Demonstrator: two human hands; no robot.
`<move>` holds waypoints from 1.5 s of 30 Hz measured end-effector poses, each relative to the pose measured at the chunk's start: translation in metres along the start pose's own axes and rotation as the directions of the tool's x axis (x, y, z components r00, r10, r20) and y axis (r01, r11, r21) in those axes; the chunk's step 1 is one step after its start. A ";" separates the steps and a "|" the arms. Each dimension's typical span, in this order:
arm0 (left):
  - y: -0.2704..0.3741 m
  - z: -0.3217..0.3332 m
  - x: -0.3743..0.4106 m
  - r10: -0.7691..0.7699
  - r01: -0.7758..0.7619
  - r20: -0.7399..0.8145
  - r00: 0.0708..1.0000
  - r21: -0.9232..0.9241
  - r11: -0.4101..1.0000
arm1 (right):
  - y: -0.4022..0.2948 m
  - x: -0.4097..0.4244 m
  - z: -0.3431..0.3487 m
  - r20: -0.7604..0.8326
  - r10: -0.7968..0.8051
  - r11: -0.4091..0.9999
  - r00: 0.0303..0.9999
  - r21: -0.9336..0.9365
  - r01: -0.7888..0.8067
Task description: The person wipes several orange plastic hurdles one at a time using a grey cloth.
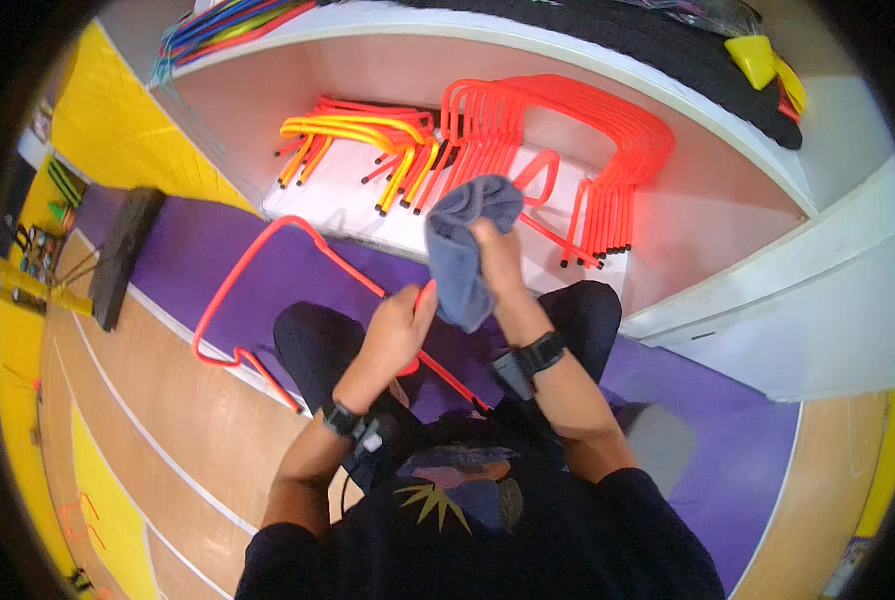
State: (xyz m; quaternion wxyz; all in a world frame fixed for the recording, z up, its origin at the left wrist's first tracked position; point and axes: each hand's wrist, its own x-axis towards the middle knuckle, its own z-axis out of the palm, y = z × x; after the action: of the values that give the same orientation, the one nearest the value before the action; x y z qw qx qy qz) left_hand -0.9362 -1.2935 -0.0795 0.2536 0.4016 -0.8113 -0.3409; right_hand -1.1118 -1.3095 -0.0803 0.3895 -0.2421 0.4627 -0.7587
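My left hand (398, 330) is closed around a red bar of a training hurdle, in front of my body. My right hand (500, 259) grips a bunched blue-grey cloth (458, 262), which hides part of what is behind it. To the left, a red hurdle (222, 281) spreads above the purple mat, one black-tipped leg running past my left hand to my lap. Beyond the cloth, a red bent bar (548, 176) and a leg (563, 240) stick out. Whether these join the bar in my left hand cannot be told.
A shelf compartment (657, 289) ahead holds nested red hurdles (567, 94) and yellow hurdles (350, 127). Coloured sticks or tubes (230, 30) and a black item (605, 52) lie on the shelf above. Beneath me is a purple mat (732, 420); a dark beam-like object (124, 255) lies left.
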 end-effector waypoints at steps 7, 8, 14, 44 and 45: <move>0.002 -0.018 0.014 0.062 -0.068 -0.033 0.998 -0.246 0.967 | 0.020 0.031 -0.025 0.060 0.111 0.988 0.992 0.098 -0.116; -0.011 -0.019 0.022 0.065 -0.099 -0.152 0.986 -0.226 0.969 | 0.012 0.035 -0.028 0.076 0.161 0.981 0.984 0.099 -0.168; 0.007 -0.047 0.128 0.085 -0.074 0.082 0.993 -0.134 0.988 | 0.000 0.003 -0.008 0.145 0.133 0.988 0.980 -0.100 -0.119; 0.039 -0.043 0.137 -0.227 0.423 0.357 0.906 -0.769 0.478 | 0.033 -0.098 0.022 0.544 -0.184 0.901 0.819 -0.241 0.362; 0.040 -0.048 0.137 -0.242 0.432 0.359 0.902 -0.785 0.444 | 0.035 -0.103 0.021 0.607 -0.203 0.841 0.768 -0.294 0.455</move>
State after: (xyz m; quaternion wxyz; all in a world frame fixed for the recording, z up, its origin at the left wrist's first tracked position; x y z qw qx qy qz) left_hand -0.9972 -1.4051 0.0002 0.2633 0.3438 -0.4630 -0.7734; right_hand -1.0244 -1.2453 -0.1025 0.3008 -0.6086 0.4324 -0.5934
